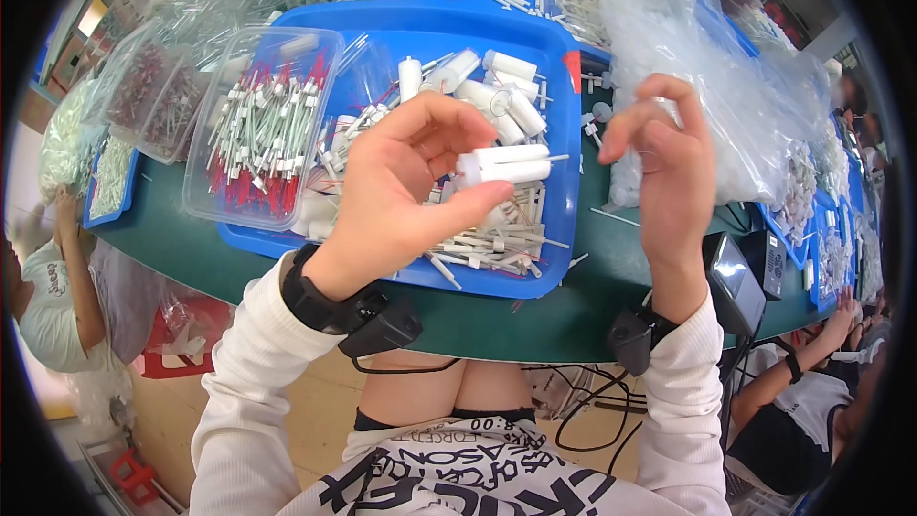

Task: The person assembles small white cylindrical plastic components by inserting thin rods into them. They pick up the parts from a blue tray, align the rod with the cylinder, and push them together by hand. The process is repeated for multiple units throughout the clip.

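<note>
White sleeves are coming up from the bottom of the frame, and I am watching two hands lifted above the desk (pixel 535 320). Each wrist is wearing a black band with a small black box on it.

Near the middle of the frame, the left hand (pixel 396 186) is holding two small white tubes (pixel 506 164). Its grip is clamped on them, with the thumb pressing from below and the fingers curling over the top. The tubes are lying sideways, one on top of the other, and their ends are pointing toward the right hand (pixel 669 167).

That right hand is floating a little to the right of the middle. Its fingers are bent and apart, and I am not seeing anything in it. It is close to the tubes but not touching them.

Under both hands a big blue tray (pixel 564 229) is sitting on the green desk. It is holding lots of loose white tubes and thin sticks. At the left of the tray, a clear plastic box (pixel 263 124) is holding sticks with red and white ends.

At the upper right, a clear bag (pixel 707 86) full of small white parts is lying beside the tray. Another person's arm (pixel 76 258) is showing at the left edge.
</note>
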Tool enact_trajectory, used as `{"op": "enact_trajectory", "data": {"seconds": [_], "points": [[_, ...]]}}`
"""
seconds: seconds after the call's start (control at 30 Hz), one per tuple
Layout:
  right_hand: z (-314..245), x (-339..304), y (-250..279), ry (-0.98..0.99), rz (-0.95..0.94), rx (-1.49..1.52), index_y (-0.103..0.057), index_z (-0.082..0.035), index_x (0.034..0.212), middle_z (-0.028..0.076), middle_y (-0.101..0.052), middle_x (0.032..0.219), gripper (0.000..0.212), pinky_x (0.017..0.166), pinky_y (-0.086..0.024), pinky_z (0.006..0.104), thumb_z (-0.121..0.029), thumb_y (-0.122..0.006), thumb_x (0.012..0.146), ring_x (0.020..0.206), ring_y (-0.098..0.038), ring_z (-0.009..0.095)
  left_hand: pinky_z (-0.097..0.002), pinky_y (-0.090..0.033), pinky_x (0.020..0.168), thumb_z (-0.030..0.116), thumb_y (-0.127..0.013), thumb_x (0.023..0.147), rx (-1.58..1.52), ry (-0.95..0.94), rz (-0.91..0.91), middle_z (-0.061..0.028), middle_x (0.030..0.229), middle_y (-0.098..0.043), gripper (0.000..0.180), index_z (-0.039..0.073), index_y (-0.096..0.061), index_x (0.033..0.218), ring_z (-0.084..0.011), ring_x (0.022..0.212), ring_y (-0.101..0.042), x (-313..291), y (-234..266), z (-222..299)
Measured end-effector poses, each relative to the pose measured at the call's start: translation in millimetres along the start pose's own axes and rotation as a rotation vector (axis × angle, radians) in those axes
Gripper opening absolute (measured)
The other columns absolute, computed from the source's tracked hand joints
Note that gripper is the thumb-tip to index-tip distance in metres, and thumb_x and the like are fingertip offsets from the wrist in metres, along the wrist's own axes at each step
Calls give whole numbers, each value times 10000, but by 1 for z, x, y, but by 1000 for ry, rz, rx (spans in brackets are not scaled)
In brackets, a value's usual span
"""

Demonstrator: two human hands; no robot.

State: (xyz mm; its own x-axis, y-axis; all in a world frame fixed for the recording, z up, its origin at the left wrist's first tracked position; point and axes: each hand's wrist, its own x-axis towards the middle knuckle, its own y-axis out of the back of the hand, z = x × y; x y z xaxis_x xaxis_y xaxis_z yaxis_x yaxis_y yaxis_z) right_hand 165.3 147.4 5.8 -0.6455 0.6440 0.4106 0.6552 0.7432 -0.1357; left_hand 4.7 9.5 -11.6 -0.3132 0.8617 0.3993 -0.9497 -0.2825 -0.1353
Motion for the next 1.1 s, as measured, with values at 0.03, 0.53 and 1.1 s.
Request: {"op": "enact_trajectory", "data": {"seconds": [0.03, 0.53, 1.1], "points": [[2, 0, 1, -62, -3, -4, -471, 29, 1024, 50, -556, 707, 256, 666, -388, 228, -97, -461, 802, 675, -507, 106, -254, -450, 786, -40, -660, 705, -68, 44, -1, -69, 965, -546, 335, -7, -507, 1001, -120, 891, -546, 0, -1, 4], [4, -9, -22, -32, -232, -26, -546, 24, 1089, 90, -591, 1062, 305, 806, -447, 267, -42, -608, 797, 932, -580, 148, -214, -439, 649, 33, -534, 836, -364, 202, 121, -162, 1080, -558, 199, -5, -512, 1030, -79, 699, -523, 1, 6, 9], [16, -18, -40, 163, -8, -147, -598, 28, 1032, 134, -633, 932, 319, 698, -488, 252, 28, -656, 718, 796, -626, 166, -267, -488, 657, 49, -595, 817, -362, 199, 135, -143, 965, -607, 184, -16, -524, 975, -148, 727, -589, 1, 3, 6]]}}
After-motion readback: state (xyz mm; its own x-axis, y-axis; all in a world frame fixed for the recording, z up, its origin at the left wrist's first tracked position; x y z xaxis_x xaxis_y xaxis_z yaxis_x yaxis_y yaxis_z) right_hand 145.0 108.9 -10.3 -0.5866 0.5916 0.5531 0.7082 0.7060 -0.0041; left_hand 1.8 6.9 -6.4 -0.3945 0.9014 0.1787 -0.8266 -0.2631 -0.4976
